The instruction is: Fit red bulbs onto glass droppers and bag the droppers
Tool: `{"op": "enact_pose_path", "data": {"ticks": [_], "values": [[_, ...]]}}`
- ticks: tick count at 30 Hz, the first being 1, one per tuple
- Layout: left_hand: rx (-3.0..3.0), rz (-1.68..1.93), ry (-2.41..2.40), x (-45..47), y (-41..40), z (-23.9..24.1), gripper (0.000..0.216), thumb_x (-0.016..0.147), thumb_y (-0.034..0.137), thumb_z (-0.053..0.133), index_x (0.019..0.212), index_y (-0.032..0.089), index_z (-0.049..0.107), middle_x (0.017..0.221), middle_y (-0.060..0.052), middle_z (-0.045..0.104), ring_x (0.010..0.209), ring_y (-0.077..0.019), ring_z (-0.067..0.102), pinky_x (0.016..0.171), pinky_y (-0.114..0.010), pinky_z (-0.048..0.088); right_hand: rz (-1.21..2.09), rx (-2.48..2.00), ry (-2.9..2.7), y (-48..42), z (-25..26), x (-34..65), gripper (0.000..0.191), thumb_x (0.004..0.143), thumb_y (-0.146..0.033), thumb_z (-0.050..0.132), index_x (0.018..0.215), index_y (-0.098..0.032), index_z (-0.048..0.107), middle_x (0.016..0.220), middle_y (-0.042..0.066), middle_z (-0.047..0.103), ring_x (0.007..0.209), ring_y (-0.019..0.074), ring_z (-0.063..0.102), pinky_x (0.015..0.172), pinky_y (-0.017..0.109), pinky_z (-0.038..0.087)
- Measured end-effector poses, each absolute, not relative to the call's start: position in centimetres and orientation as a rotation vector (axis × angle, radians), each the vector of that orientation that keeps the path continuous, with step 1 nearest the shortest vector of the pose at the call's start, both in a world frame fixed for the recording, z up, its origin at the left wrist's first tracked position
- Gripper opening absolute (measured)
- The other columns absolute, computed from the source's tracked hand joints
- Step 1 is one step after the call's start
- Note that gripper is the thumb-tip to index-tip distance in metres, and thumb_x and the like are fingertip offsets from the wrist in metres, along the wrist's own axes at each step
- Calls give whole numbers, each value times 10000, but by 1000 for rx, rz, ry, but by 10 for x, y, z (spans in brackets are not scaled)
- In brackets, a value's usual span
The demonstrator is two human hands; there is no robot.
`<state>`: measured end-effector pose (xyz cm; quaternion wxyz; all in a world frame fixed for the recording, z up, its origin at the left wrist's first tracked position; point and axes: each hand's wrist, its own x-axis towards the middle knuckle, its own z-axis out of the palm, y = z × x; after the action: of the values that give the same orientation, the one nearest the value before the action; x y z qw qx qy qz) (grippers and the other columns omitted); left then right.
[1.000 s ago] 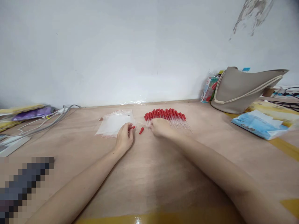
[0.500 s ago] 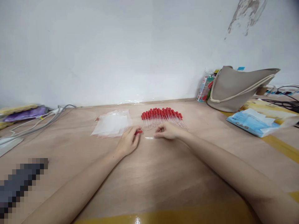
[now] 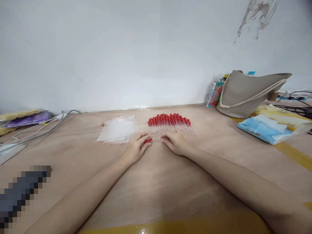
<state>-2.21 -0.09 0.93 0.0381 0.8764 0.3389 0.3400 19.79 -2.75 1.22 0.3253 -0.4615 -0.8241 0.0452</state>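
Head view, nearest first: yellow tape [image 3: 156, 224] crosses the near edge of the table [image 3: 151, 182]. Beyond it, both hands work close together at mid-table, a narrow gap between their fingertips.

Left hand [image 3: 136, 148]: thumb and fingers pinch a red bulb [image 3: 147, 140], its end facing right. Right hand [image 3: 176, 142]: fingertips grasp a thin clear tube [image 3: 157, 138], which points left toward the bulb. Tube and bulb lie roughly in line; whether they touch cannot be told.

Change noted: half a second ago the fingertips stood further apart, and a second ago the right hand was at the droppers. A loose bulb then lying between the hands is no longer visible; whether the left hand conceals a further one cannot be determined. In my judgement, the two parts are now being presented for joining, and the joint should not be counted as made.

Left of the hands, clear bags [image 3: 117, 130] lie in an overlapping stack, just beyond the left hand. Further off, behind the right hand, droppers [image 3: 168, 120] lie in a fanned row, red ends away from the person. Behind everything stands the wall [image 3: 122, 48].
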Motion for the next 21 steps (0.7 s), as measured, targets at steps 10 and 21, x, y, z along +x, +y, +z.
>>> {"op": "enact_pose_path", "data": {"ticks": [10,21], "values": [[2664,1043,996,-20,-2,11,187,850,295,456,919,195,599,951,-53,626,933,-177,567,840,-337,451,101,-1087,-2206,-31,10,194,143,846,-209,481,933,-203,594,877,17,637,782,134,554,769,303,279],[2453,953,949,-17,-11,13,187,836,314,479,875,191,614,828,-11,657,769,-142,601,752,-272,466,-52,-941,-2247,-24,8,202,170,863,-228,460,853,-198,627,811,7,629,707,106,538,716,291,259]]}}
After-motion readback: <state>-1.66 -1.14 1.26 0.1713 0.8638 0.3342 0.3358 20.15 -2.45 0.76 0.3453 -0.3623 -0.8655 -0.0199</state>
